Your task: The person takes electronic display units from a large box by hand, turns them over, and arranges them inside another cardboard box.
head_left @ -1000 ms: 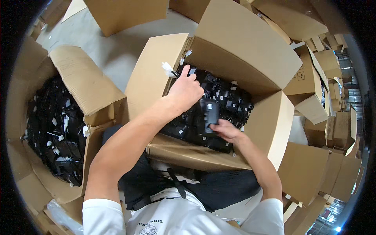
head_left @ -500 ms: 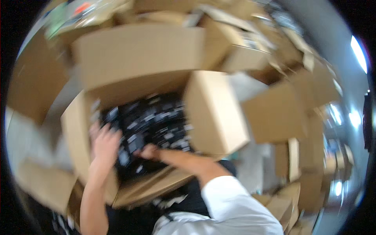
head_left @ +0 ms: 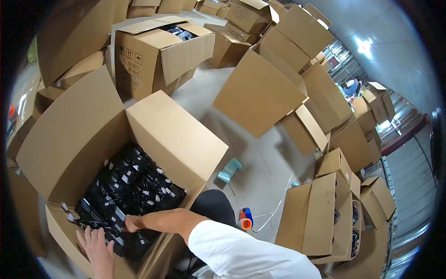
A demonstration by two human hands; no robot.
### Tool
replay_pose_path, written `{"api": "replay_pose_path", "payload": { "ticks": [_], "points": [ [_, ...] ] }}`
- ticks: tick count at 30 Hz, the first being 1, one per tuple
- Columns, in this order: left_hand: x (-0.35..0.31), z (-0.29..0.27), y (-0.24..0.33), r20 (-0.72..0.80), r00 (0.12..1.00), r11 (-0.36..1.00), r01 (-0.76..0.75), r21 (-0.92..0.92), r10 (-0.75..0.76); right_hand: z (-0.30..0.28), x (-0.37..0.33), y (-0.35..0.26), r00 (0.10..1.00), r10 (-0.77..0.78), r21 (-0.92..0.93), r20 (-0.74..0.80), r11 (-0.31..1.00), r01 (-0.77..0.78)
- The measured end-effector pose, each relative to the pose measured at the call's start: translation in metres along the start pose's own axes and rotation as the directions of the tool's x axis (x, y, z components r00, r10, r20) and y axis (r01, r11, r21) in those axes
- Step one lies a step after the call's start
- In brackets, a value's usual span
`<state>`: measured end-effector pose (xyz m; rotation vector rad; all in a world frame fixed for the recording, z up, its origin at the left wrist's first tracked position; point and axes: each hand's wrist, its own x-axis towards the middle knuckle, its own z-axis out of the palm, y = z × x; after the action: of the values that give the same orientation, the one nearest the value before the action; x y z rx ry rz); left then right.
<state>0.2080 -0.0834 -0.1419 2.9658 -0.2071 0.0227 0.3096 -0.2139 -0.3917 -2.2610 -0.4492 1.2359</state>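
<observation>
Low in the left of the view, a large open cardboard box (head_left: 79, 135) holds many black cabled items (head_left: 132, 179) with small white tags or connectors. My right hand (head_left: 131, 223) reaches in over the near side, its fingers curled against a black rectangular device (head_left: 120, 216) with a shiny grey face; the fingertips are partly hidden. My left hand (head_left: 97, 247) hovers by the box's near left corner with fingers spread and nothing in them. Close to it, loose black cables with white ends (head_left: 69, 214) lie along the left wall.
A tape dispenser (head_left: 245, 219) in orange and blue lies on the floor to the right, beside a white strap (head_left: 278, 207). Teal film (head_left: 229, 170) lies near the box. Cartons (head_left: 162, 58) stand behind, with stacked cartons (head_left: 320, 214) at right. A distant person (head_left: 351, 87) shows far right.
The view has swung right, so the box now sits lower left and more floor shows. My left hand has shifted toward the near left corner; my right hand stays in the box.
</observation>
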Motion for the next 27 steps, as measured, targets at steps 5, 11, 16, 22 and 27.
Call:
{"api": "replay_pose_path", "payload": {
  "ticks": [5,11,16,22,27],
  "points": [
    [-0.009,-0.015,0.02,0.038,0.999,0.999,0.033,0.038,-0.034,0.004,0.012,-0.008,0.996,-0.005,-0.215,0.094,0.976,0.025],
    [-0.009,-0.015,0.039,-0.003,0.999,0.995,0.047,0.085,-0.047,-0.041,-0.016,-0.034,0.975,-0.219,-0.497,0.037,0.843,0.209],
    [-0.019,-0.023,0.021,-0.056,0.991,0.989,0.124,0.077,-0.12,-0.081,-0.076,-0.075,0.859,-0.507,-0.691,0.063,0.599,0.404],
    [-0.088,-0.053,0.041,-0.329,0.867,0.926,0.331,-0.179,-0.373,-0.092,-0.112,-0.049,0.912,-0.402,-0.826,0.085,0.483,0.29],
    [-0.185,-0.12,0.064,-0.432,0.797,0.905,0.4,-0.145,-0.422,-0.105,-0.125,-0.02,0.938,-0.309,-0.882,0.157,0.384,0.274]
  ]
}}
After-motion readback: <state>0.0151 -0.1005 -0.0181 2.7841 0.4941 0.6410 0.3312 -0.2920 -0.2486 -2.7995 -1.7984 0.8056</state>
